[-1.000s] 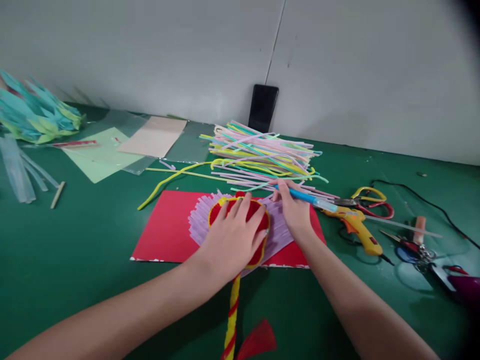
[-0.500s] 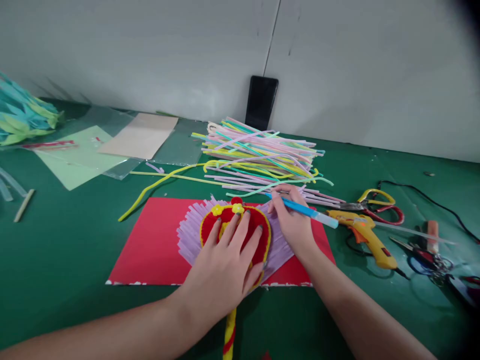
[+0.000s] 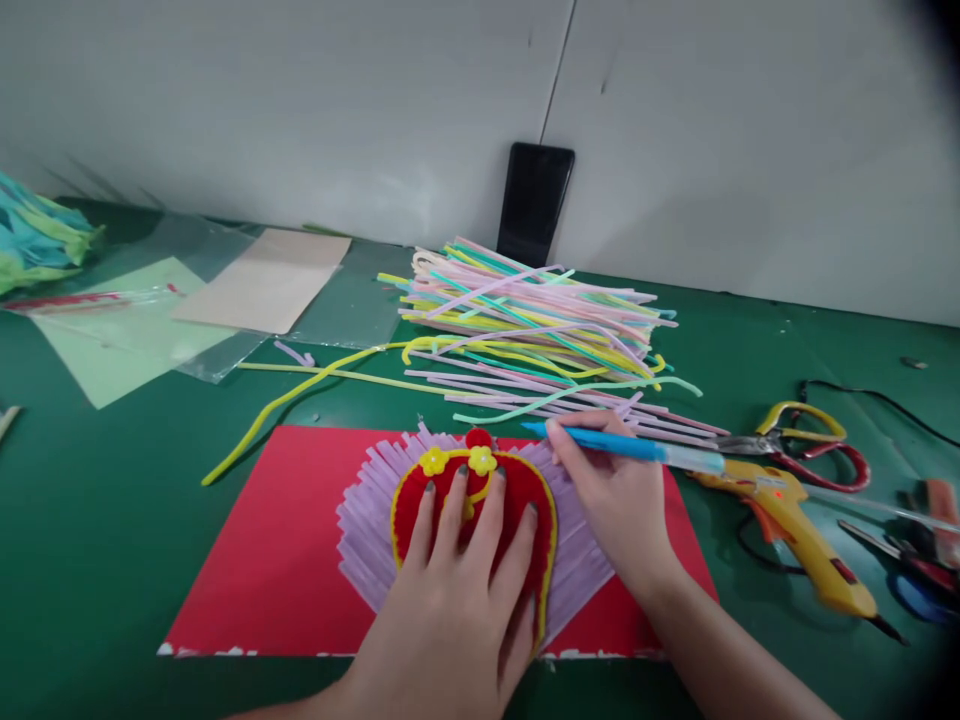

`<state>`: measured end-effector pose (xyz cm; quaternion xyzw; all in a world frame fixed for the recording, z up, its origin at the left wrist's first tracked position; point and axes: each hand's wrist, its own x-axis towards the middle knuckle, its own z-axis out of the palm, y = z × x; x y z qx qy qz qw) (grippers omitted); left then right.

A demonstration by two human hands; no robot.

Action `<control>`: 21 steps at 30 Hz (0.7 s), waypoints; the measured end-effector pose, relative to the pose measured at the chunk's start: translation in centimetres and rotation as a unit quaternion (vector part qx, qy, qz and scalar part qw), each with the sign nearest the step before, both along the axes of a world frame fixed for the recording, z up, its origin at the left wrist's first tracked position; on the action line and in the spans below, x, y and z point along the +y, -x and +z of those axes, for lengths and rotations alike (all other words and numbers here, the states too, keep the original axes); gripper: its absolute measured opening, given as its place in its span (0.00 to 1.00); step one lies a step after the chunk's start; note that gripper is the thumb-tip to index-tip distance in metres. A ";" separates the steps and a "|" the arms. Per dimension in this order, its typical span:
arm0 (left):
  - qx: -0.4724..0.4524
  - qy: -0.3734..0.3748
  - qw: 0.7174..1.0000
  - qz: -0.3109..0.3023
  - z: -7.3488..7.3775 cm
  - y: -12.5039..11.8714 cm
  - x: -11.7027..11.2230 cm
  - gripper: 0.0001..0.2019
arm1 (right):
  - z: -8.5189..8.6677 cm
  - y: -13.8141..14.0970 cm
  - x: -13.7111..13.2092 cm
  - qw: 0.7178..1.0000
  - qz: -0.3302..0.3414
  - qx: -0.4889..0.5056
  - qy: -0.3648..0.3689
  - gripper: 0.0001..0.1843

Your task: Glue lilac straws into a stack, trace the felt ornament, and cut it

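My left hand (image 3: 457,590) lies flat with fingers spread on a red felt heart-like shape (image 3: 525,490) edged in yellow. It holds the shape down over a fan of lilac strips (image 3: 364,535), which rests on a red card (image 3: 262,560). Two yellow flowers (image 3: 481,460) and a small red knob decorate the top of the felt. In my right hand (image 3: 619,500) is a blue pen (image 3: 615,443) with a clear end, its tip pointing left above the strips, near the card's far edge. My right fingers are closed around it.
A pile of pastel pipe cleaners (image 3: 525,310) lies beyond the card, before a phone (image 3: 536,205) leaning on the wall. On the right are scissors (image 3: 806,440), a yellow glue gun (image 3: 810,545) and a black cord. Paper sheets (image 3: 262,280) lie at the left.
The camera view has shifted, so the card looks larger and lower. My right hand has turned the pen flatter, with its tip lower, closer to the card's far edge. My left hand stays spread on the felt.
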<state>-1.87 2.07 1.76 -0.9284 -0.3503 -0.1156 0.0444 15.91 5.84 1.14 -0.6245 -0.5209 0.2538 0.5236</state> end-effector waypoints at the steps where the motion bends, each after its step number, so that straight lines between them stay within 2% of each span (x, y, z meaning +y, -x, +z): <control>1: 0.001 -0.008 1.000 -0.005 0.0 0.0 0.1 0.28 | 0.0 0.0 0.0 1.000 0.012 0.026 0.009 0.07; 4: -0.004 -0.028 1.000 -0.007 -0.3 -0.1 0.2 0.26 | -0.2 0.1 0.2 0.996 0.051 0.070 0.034 0.10; 9: -0.010 -0.019 0.999 0.023 -0.8 -0.1 0.0 0.26 | -0.4 0.1 0.4 0.988 0.109 0.060 0.096 0.11; 14: -0.020 -0.008 0.999 0.038 -1.2 -0.1 -0.2 0.28 | -0.4 0.2 0.5 0.986 0.095 0.059 0.124 0.11; 21: -0.015 -0.031 0.999 0.031 -1.7 -0.1 -0.2 0.30 | -0.5 0.2 0.4 0.987 0.110 0.039 0.111 0.08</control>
